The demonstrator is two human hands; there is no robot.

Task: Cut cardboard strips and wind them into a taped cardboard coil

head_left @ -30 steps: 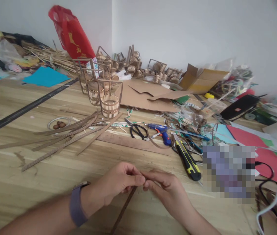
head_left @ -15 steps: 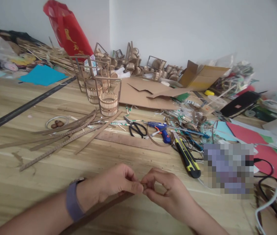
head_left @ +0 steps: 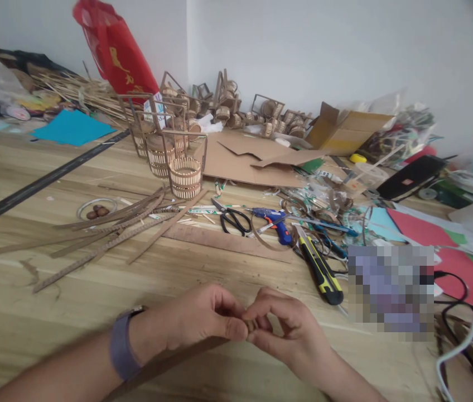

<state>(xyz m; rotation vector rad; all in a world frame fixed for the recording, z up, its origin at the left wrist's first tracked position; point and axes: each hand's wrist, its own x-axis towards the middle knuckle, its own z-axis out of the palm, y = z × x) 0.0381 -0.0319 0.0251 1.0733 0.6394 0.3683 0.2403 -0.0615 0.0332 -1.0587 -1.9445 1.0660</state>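
My left hand (head_left: 197, 318), with a purple band at the wrist, pinches a brown strip (head_left: 252, 325) between thumb and forefinger. From the right side, my right hand (head_left: 289, 326) pinches the strip's small curled end, thumb below and forefinger above. Both sets of fingertips nearly touch there and hide most of the curl. The rest of the strip trails back beneath my left wrist, in shadow. Past my hands lie a flat brown strip (head_left: 228, 243), black-handled scissors (head_left: 234, 219), a blue glue gun (head_left: 276, 221) and a yellow-black utility knife (head_left: 320, 268).
Small slatted buckets (head_left: 185, 177) with tall handles stand back left, near loose brown strips (head_left: 115, 234). Cardboard (head_left: 253, 162) and an opened box (head_left: 351, 131) lie behind. Cables (head_left: 449, 349) and coloured paper crowd the right; a pixelated patch hides part there.
Both hands have shifted slightly right and down, still pinching the strip. The curled end shows a little more between the fingertips. Things on the table have not moved.
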